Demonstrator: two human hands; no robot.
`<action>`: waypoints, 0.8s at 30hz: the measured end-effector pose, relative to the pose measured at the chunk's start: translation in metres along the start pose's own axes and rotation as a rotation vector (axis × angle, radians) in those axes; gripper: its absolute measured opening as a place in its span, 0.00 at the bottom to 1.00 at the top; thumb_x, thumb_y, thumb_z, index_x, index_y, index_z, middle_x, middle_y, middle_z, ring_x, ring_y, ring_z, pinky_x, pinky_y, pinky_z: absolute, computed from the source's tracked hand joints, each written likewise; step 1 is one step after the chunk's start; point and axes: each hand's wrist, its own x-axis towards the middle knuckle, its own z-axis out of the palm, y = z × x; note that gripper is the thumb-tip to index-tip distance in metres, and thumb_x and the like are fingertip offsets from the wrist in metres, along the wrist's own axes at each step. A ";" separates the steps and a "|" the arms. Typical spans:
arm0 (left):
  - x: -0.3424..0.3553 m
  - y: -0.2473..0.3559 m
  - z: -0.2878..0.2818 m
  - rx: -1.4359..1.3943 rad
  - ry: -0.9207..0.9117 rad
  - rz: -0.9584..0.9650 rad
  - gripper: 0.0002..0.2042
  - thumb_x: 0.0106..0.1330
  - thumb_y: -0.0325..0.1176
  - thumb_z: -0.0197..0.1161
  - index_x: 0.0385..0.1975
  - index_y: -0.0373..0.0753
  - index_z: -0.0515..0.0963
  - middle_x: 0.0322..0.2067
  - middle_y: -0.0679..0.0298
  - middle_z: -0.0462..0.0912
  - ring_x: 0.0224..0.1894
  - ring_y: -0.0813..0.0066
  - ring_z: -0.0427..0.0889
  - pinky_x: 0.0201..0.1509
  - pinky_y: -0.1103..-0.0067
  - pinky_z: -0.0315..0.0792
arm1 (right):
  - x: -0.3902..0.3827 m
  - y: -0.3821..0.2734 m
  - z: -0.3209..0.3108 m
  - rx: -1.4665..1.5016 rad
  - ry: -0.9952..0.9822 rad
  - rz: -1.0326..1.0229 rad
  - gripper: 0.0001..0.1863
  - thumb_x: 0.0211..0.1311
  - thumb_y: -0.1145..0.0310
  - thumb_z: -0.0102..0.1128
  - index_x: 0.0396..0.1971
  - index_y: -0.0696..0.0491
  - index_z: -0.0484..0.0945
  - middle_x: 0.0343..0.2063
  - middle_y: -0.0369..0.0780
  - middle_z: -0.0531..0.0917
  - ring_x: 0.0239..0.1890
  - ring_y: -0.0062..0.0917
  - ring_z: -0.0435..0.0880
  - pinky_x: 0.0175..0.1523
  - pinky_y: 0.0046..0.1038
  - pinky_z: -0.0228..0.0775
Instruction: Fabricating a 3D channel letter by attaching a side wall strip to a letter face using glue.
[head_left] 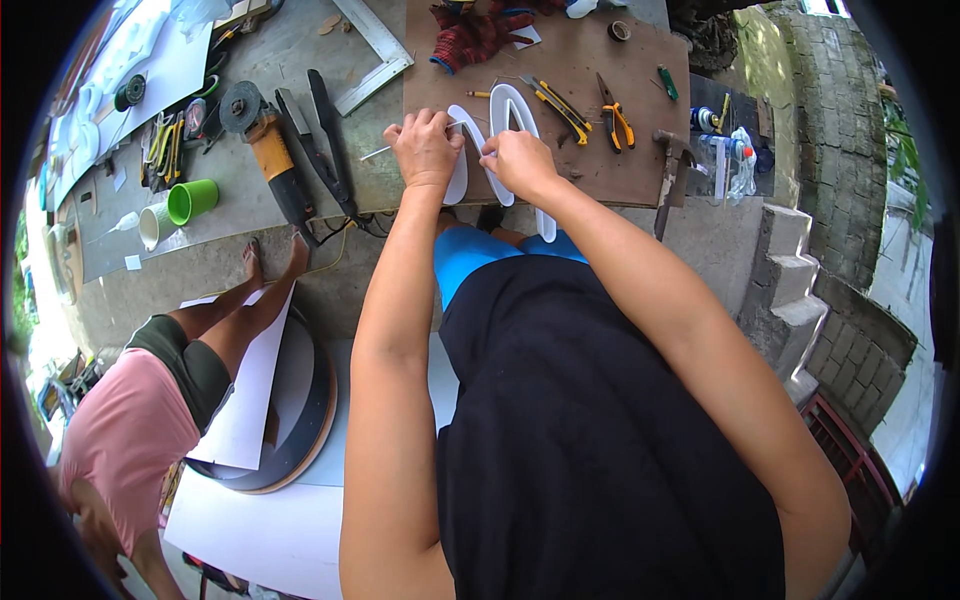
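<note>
A white zigzag-shaped piece with raised rims and rounded ends (pixel 511 103) lies at the front edge of the work table, its right end reaching past the edge. My left hand (pixel 424 150) rests at the piece's left side, fingers curled. A thin white stick (pixel 375 153) sticks out to the left from under this hand, which seems to grip it. With fingers pinched, my right hand (pixel 522 163) holds the middle of the white piece; its fingertips are partly hidden. Right of the piece lie a yellow utility knife (pixel 560 108) and orange-handled pliers (pixel 615 118).
Left on the table are an angle grinder (pixel 265 145), large dark shears (pixel 325 140) and a green cup (pixel 193 201). A hammer (pixel 672 165) lies at the right edge, red gloves (pixel 475 38) at the back. Another person in a pink shirt (pixel 130 430) is bent over at lower left.
</note>
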 end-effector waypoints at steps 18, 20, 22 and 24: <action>-0.002 -0.006 0.002 -0.023 -0.035 0.037 0.04 0.58 0.37 0.68 0.31 0.49 0.83 0.34 0.70 0.81 0.43 0.68 0.79 0.52 0.64 0.62 | 0.001 0.001 0.000 0.025 0.001 0.014 0.12 0.57 0.62 0.70 0.39 0.49 0.89 0.34 0.47 0.88 0.42 0.42 0.87 0.50 0.42 0.78; -0.002 -0.006 0.001 -0.042 -0.037 0.041 0.04 0.57 0.36 0.68 0.31 0.49 0.83 0.34 0.70 0.81 0.44 0.67 0.79 0.52 0.64 0.63 | 0.000 -0.001 -0.002 0.007 0.003 0.027 0.12 0.57 0.62 0.70 0.39 0.49 0.89 0.34 0.47 0.88 0.42 0.42 0.87 0.50 0.42 0.78; -0.001 -0.003 -0.001 -0.037 -0.042 0.041 0.04 0.57 0.35 0.68 0.30 0.49 0.83 0.34 0.70 0.81 0.44 0.68 0.79 0.53 0.65 0.63 | -0.001 -0.001 -0.003 0.010 0.006 0.029 0.12 0.57 0.63 0.70 0.39 0.49 0.89 0.34 0.47 0.88 0.42 0.42 0.87 0.50 0.42 0.78; -0.002 -0.003 -0.003 -0.035 -0.046 0.042 0.03 0.56 0.34 0.69 0.30 0.49 0.84 0.34 0.70 0.82 0.43 0.68 0.80 0.53 0.65 0.63 | -0.001 -0.001 -0.004 0.011 0.008 0.031 0.12 0.57 0.63 0.70 0.39 0.49 0.89 0.34 0.47 0.88 0.42 0.42 0.87 0.50 0.41 0.78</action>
